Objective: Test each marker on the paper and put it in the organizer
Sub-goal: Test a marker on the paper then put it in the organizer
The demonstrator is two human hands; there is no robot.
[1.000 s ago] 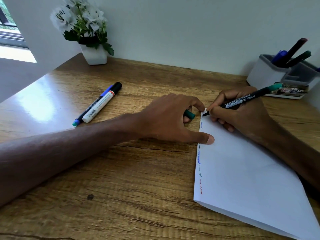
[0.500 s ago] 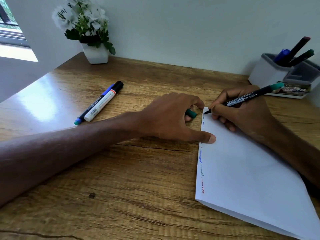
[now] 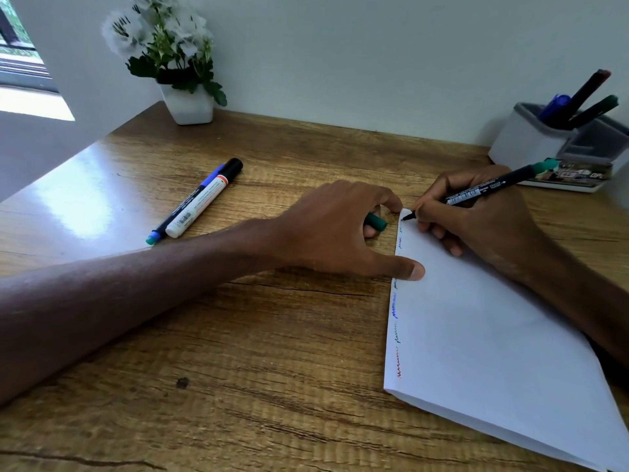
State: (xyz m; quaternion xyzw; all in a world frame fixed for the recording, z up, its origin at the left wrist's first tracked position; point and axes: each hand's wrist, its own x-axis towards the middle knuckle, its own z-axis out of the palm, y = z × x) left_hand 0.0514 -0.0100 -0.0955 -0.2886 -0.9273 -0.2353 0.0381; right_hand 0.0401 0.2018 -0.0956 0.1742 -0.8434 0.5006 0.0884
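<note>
The right hand (image 3: 476, 226) grips a slim black marker (image 3: 483, 189) (green at its tail, tip on the paper (image 3: 476, 335) at its far corner), while the left hand (image 3: 337, 229) curls round a green cap (image 3: 377, 222).

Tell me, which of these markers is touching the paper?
The black marker with the green end, gripped in the right hand: its tip meets the paper's far corner. Two others lie on the desk; three stand in the organizer.

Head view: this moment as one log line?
right hand: green marker tip on paper | left hand: holds cap, thumb on paper | two markers on desk
</note>
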